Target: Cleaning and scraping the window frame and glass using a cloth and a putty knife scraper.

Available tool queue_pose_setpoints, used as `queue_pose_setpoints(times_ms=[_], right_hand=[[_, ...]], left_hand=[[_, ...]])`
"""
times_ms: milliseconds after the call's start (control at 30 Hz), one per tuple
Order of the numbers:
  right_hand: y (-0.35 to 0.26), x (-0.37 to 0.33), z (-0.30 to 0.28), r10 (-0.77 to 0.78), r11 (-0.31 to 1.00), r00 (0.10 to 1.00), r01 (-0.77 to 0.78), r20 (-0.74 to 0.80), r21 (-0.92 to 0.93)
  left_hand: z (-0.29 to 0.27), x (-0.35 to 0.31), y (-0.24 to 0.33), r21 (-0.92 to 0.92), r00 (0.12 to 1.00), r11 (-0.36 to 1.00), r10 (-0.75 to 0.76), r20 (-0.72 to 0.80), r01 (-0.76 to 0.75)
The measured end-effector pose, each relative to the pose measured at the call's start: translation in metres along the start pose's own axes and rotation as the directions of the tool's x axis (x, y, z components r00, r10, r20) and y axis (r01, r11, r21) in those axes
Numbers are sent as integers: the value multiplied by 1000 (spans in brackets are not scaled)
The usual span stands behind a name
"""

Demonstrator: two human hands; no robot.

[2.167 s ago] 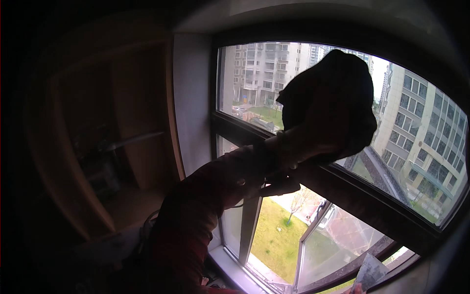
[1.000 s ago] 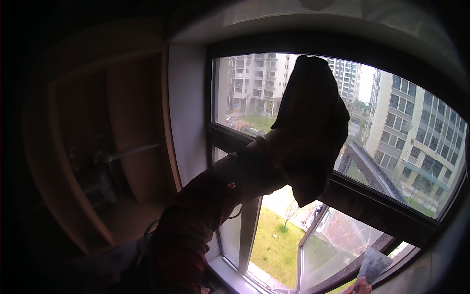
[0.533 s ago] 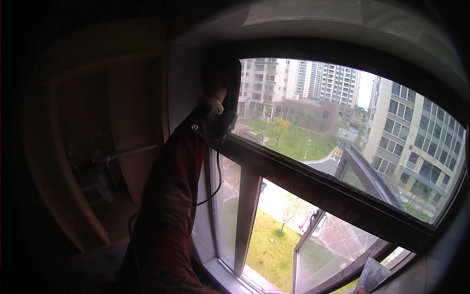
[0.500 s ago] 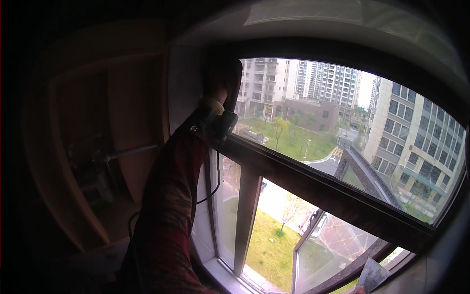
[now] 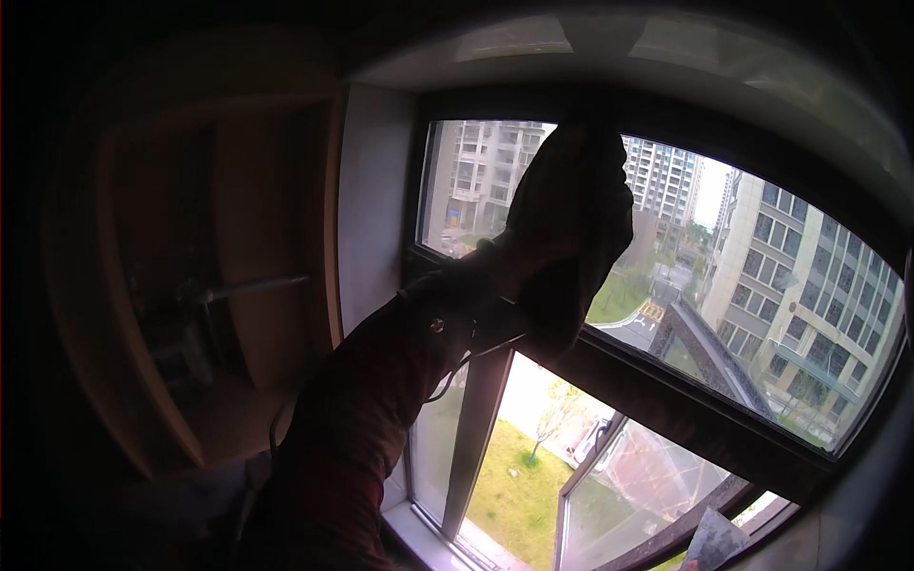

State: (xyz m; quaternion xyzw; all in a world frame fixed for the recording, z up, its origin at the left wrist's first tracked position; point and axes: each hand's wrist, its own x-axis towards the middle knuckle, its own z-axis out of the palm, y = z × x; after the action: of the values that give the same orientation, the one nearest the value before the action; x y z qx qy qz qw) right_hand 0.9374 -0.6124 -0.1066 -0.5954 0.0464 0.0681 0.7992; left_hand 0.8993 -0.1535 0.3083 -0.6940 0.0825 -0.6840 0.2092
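My left arm [image 5: 381, 381], in a dark red sleeve, reaches up across the window. At its end my left hand [image 5: 562, 205] is a dark silhouette against the upper pane [image 5: 666, 276], its fingers bent near the top of the frame. A dark cloth [image 5: 562, 309] hangs from this hand over the glass and the crossbar. A thin black cord runs by the wrist. At the lower right edge stands a flat grey scraper-like blade [image 5: 716, 541]; its handle is cut off by the edge. My right hand does not show.
The dark window frame [image 5: 705, 409] has a thick crossbar, with an opened lower sash [image 5: 609, 504] beneath it. A pale sill [image 5: 428, 538] lies below. To the left is a wooden cabinet [image 5: 333, 238] in shadow, with a metal pipe [image 5: 252, 288]. Buildings and lawn lie outside.
My left hand has moved right along the upper pane, from its left edge towards the middle, the dark cloth with it. The grey blade has shifted slightly within view.
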Motion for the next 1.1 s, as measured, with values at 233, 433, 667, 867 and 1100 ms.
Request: queue_pose_setpoints(times_ms=[233,433,667,867,1100], right_hand=[[-6,9,-1,96,988,994,-102,-58,-115],[-29,-16,16,67,998,996,-68,-64,-8],[-61,-61,59,-41,988,996,51,-74,144],[-50,-59,38,-38,999,996,41,-78,31],[-11,-32,1,-99,995,985,97,-139,-21]], left_hand=[[-21,-23,-53,72,994,996,-59,88,53],[-21,-69,-113,294,955,938,-244,171,187],[-23,-114,-170,465,884,834,-423,198,296],[-12,-101,-202,536,854,780,-484,192,322],[0,-52,-153,570,891,791,-402,210,222]])
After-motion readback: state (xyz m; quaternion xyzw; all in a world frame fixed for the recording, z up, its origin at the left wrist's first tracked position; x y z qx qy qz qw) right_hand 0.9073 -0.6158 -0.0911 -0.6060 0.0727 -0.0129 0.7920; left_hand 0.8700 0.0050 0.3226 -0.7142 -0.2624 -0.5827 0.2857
